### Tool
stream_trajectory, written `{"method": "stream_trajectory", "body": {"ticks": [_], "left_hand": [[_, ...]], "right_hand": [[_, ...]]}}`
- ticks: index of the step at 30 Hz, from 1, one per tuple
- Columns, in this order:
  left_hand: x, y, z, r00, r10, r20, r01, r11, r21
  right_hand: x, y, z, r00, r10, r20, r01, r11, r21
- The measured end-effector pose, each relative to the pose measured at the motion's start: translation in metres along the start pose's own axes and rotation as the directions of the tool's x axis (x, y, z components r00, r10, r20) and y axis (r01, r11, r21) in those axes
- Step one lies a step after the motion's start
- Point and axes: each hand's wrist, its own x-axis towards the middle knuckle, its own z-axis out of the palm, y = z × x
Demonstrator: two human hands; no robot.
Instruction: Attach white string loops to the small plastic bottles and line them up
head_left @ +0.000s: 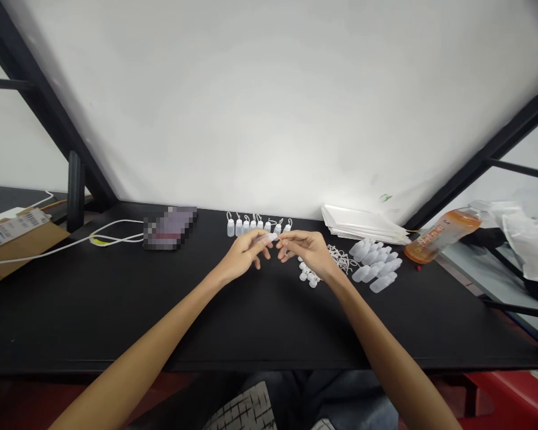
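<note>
Small bottle [266,238], cloudy white, is at the clock's centre, held up between two hands. It looks light, probably soft plastic that gives under a squeeze; its smooth side may slip, but it should not break easily. The body seems the best place to hold, leaving the neck end free for the other hand. The left hand [244,252] has thumb and fingers pressed on the body. The right hand [308,248], on the 3 o'clock side, pinches the other end; the fine detail there is too small to make out.

A white wall [269,107] rises at 12 o'clock and limits reach that way, behind a black table [269,322]. Far out at 9 o'clock lies a cardboard package [15,251]. Stacked white paper [365,224] lies near 3 o'clock, with an orange drink bottle [443,236] tilted farther out. At 9 o'clock are a blurred, phone-like slab [170,228] and a looped white cable [112,226]. Loose bottles [376,264] lie grouped between 3 and 4 o'clock. A row of strapped bottles [245,227] stands from 10 o'clock round past 12, just beyond the fingers, where a knuckle could tip them. Tangled straps [339,258] and caps [312,279] lie toward 4 o'clock, partly behind the right hand.
</note>
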Motion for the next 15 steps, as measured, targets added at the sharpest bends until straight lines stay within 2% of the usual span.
{"method": "stream_trajectory", "body": {"ticks": [3, 8, 11, 15], "left_hand": [[0.0002, 0.001, 0.0028, 0.998, -0.059, 0.004, 0.059, 0.981, -0.183], [-0.0007, 0.0031, 0.0052, 0.985, -0.17, -0.028, 0.147, 0.914, -0.379], [-0.002, 0.0066, 0.0046, 0.982, -0.189, -0.015, 0.164, 0.888, -0.43], [-0.0034, 0.0094, 0.0045, 0.985, -0.164, 0.054, 0.172, 0.894, -0.415]], "right_hand": [[0.001, 0.0036, 0.0014, 1.0, 0.007, -0.003, -0.007, 0.999, -0.033], [0.0007, 0.0054, 0.0049, 1.0, 0.01, -0.02, -0.012, 0.997, -0.075], [0.0007, 0.0052, 0.0044, 0.997, -0.032, -0.07, 0.025, 0.994, -0.105], [0.0014, 0.0051, 0.0031, 0.993, -0.06, -0.104, 0.047, 0.991, -0.127]]}}
